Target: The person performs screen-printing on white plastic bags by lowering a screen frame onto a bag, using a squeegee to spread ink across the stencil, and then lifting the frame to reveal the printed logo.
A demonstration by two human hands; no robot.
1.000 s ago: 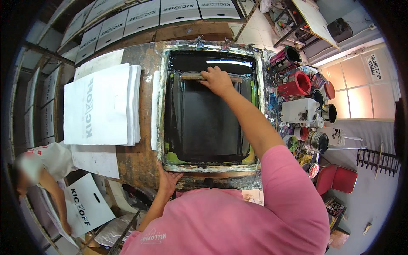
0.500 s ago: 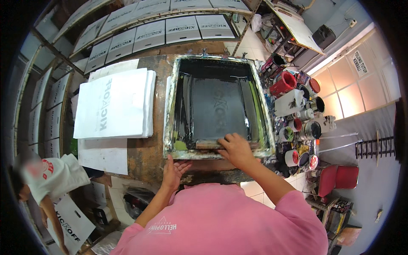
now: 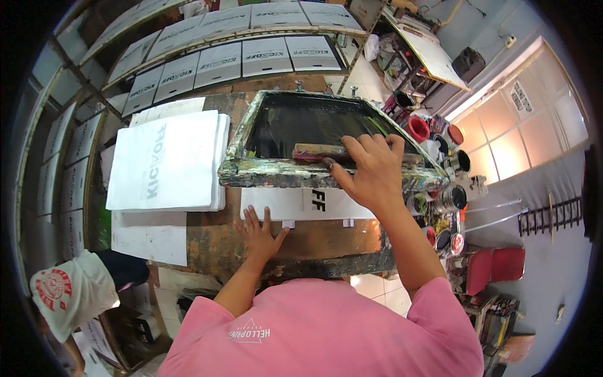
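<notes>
A paint-stained screen printing frame (image 3: 270,174), its mesh dark with black ink, is tilted up at its near edge in front of me. My right hand (image 3: 372,168) is closed around the wooden handle of a squeegee (image 3: 317,151) at that near edge. Under the raised frame lies a white sheet or flat bag (image 3: 282,202) with bold black print, partly hidden by the frame. The fingers of my left hand (image 3: 260,234) are spread, their tips on its near left corner. A stack of printed white bags (image 3: 166,166) sits left of the frame.
Ink pots and cans (image 3: 451,198) crowd the table's right side. Racks (image 3: 242,60) of printed white bags stand behind and at the left. A person in a white shirt (image 3: 75,289) bends at the lower left. A red chair (image 3: 502,264) stands at the right.
The frame's near edge has risen from flat, uncovering the printed white piece. My right hand rose with the squeegee and frame; my left hand moved from the frame's edge onto the piece.
</notes>
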